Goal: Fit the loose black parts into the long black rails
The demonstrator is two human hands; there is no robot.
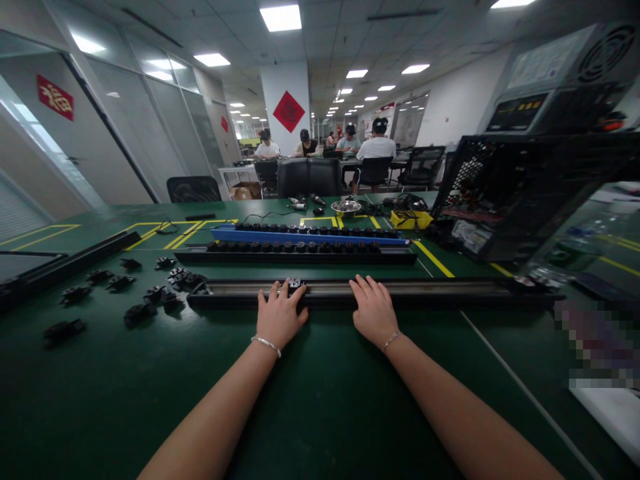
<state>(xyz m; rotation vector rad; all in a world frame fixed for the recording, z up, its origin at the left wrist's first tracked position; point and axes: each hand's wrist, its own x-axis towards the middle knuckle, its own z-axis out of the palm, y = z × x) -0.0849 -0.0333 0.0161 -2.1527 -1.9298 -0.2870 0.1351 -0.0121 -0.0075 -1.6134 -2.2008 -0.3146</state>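
Observation:
A long black rail with a pale metal channel lies across the green table in front of me. My left hand rests on its left half, fingers spread and thumb apart. A small black module sits in the channel at my left fingertips, partly hidden by them. My right hand lies on the rail further right, fingers stretched out over the near edge and channel, with nothing visible in it. Several loose black modules lie on the table left of the rail's end.
Behind the rail lie another black rail and a blue rail, both lined with modules. Further back are a metal bowl and a yellow tray. An open computer case stands at right. Several people sit in the background.

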